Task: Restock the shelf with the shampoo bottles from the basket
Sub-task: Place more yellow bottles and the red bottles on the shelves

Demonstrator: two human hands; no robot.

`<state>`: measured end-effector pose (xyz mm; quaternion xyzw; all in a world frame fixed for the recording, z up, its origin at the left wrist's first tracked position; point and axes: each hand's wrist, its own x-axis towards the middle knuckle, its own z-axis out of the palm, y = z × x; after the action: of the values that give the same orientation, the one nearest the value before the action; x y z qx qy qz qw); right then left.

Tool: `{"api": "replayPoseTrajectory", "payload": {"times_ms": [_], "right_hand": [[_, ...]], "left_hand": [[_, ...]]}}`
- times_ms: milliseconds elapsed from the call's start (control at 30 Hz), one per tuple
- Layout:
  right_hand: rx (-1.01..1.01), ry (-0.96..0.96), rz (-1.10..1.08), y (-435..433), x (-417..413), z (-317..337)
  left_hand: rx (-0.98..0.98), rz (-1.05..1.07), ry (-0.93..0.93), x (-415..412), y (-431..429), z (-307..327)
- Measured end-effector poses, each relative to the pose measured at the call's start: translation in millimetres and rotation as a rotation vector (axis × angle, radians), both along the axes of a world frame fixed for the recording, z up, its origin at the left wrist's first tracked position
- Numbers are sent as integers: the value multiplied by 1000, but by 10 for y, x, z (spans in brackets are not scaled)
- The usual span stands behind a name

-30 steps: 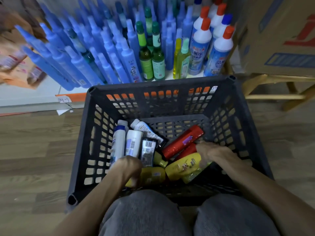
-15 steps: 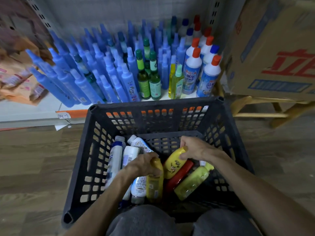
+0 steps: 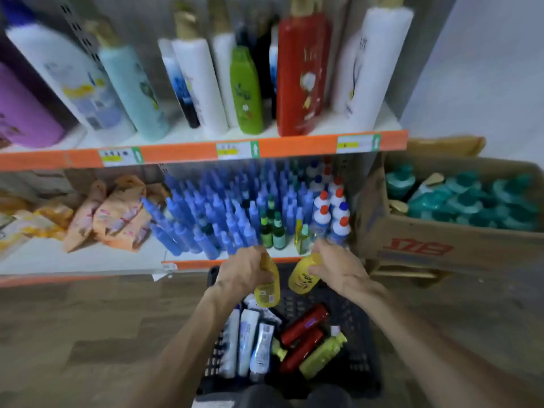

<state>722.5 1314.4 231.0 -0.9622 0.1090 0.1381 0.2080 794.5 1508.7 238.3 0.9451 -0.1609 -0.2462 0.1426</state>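
Yellow pair in hand: left bottle was gripped by left hand, right bottle by right hand, fingers curled round each top. Both hung over the black basket, near the lower shelf. Two red bottles lay inside basket, white tubes beside them.

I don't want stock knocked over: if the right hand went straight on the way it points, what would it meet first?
Likely the slim yellow bottle at the front of the lower shelf, right ahead of the right hand and its held bottle. Depth is unclear; it might pass above.
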Motion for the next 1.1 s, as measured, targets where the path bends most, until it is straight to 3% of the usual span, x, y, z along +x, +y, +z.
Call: {"api": "replayPoseTrajectory", "payload": {"times_ms": [267, 467, 667, 1100], "right_hand": [[-130, -60, 195, 141, 50, 3732], [-112, -64, 313, 381, 139, 5597], [-146, -187, 380, 749, 207, 6374], [-119, -317, 348, 2212, 497, 6831]], "left_hand": [[-4, 92, -85, -91, 231, 3582], [-43, 114, -170, -209, 495, 5447], [-121, 189, -275, -274, 993, 6179], [-130, 269, -383, -241, 2746, 6728]]}}
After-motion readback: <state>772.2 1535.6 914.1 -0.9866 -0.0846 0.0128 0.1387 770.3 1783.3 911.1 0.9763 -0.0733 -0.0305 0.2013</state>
